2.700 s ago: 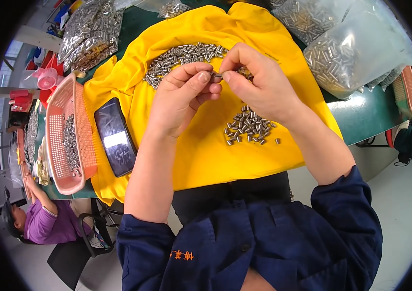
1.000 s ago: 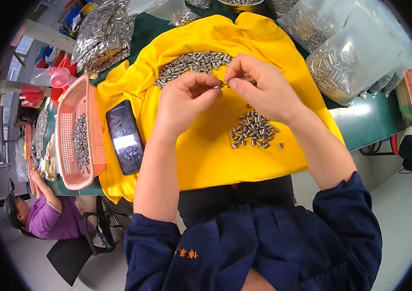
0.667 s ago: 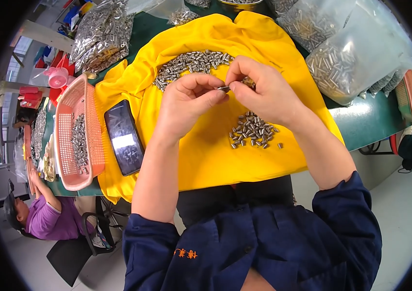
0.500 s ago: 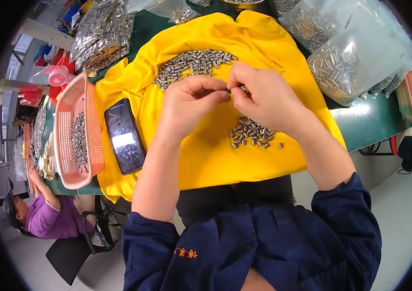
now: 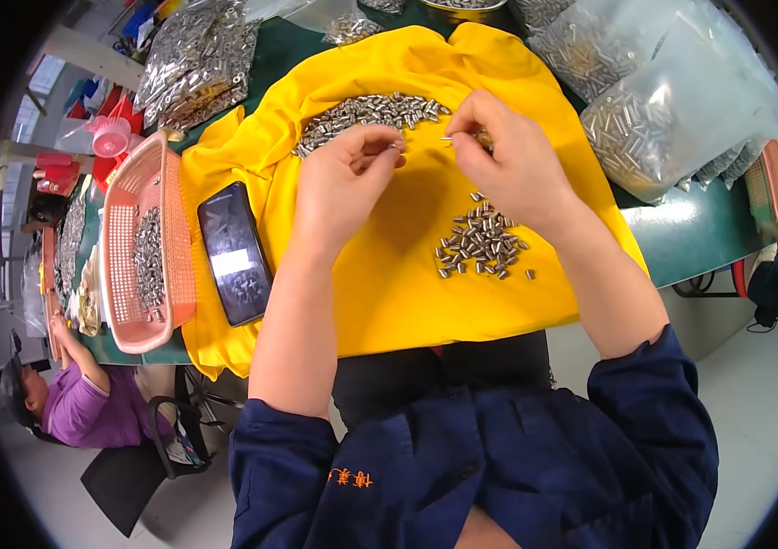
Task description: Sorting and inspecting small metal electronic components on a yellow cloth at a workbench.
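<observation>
My left hand [image 5: 345, 183] is raised over the yellow cloth [image 5: 380, 316], thumb and forefinger pinched together; what lies between them is too small to make out. Facing it, a short gap away, my right hand [image 5: 512, 160] is closed, and a thin metal pin [image 5: 446, 138] pokes out from its fingertips. Behind my hands lies a large pile of small metal cylinders [image 5: 375, 112]. Closer to me, below the right hand, a smaller heap of the same cylinders [image 5: 483, 245] is spread on the cloth.
To the left are a black phone [image 5: 234, 252] and a pink perforated basket [image 5: 114, 316] with metal parts inside. Clear bags of metal parts [image 5: 631, 137] stand at the back right, another bag [image 5: 195, 69] at the back left. A person in purple [image 5: 87, 403] sits at far left.
My hands have come apart, the left moving left and the right rising slightly. The thin pin now shows at the right fingertips. More cylinders show at the top of the near heap.
</observation>
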The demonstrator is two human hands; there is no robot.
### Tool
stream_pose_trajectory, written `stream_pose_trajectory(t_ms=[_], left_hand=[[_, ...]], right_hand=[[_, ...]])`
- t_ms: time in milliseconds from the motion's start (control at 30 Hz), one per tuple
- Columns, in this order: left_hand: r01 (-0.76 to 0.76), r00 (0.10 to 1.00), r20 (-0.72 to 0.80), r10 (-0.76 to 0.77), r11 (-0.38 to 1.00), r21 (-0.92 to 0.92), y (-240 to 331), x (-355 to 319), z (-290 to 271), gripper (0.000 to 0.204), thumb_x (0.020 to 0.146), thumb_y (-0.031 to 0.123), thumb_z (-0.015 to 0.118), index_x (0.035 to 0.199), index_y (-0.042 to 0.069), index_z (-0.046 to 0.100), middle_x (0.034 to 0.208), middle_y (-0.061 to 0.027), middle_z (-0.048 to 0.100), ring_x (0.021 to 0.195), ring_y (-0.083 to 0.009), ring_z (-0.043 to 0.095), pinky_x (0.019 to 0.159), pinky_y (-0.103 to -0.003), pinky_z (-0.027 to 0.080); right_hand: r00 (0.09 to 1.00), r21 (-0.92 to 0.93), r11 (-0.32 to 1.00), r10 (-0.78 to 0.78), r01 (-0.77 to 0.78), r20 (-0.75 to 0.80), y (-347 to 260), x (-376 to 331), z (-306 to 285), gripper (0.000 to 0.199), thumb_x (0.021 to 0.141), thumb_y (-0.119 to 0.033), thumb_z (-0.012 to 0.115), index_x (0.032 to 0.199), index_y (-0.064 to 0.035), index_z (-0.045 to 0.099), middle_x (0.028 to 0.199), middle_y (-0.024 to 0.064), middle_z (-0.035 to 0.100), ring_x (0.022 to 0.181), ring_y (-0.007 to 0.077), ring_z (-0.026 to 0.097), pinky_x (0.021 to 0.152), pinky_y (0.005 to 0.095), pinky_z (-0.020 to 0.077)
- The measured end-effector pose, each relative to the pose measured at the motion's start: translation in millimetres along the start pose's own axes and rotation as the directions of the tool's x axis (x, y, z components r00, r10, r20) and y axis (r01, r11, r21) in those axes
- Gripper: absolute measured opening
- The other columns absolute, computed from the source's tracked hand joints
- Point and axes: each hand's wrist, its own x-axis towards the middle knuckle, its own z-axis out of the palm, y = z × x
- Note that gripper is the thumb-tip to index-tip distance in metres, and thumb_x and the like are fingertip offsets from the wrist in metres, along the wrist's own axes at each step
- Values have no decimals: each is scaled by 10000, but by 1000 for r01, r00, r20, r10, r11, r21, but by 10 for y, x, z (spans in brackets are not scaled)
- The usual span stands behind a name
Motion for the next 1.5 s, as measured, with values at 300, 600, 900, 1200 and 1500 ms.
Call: stream_pose_trajectory(t_ms=[300,600,900,1200,1500], left_hand=[[167,978,205,-37,726,-667,-20,-25,-10,168,780,0,551,947,0,566,850,-56,589,763,-126,572,694,-218,460],[194,971,235,-31,677,-710,26,-62,22,161,775,0,555,935,-7,564,834,-80,595,735,-157,592,697,-260,487],[82,988,156,13,805,-588,80,-82,57,129,753,-24,563,879,-18,587,804,-76,609,726,-138,592,689,-241,480],[-86,976,201,80,996,20,46,-79,105,127,703,30,597,829,13,606,769,-48,612,655,-106,567,628,-221,452],[-77,996,-21,87,951,299,36,33,-114,184,702,16,568,874,51,619,808,-91,605,683,-183,576,616,-259,450]], right_hand=[[992,262,959,84,-107,97,-31,-10,-13,81,737,-82,485,788,-20,486,654,26,512,575,91,457,532,228,382],[991,333,939,52,-91,124,-68,-25,-4,63,737,-66,484,778,-18,482,674,26,515,612,83,473,559,222,394],[992,-31,996,-80,83,97,-137,-74,13,61,734,-80,480,772,-33,470,627,126,530,566,257,525,529,309,415],[994,69,998,0,8,-111,41,31,-76,92,757,-101,492,801,-21,499,642,63,526,567,144,487,532,272,396],[992,97,995,-15,27,-123,-4,43,-84,69,749,-76,492,781,-15,487,658,63,529,572,143,484,543,257,400]])
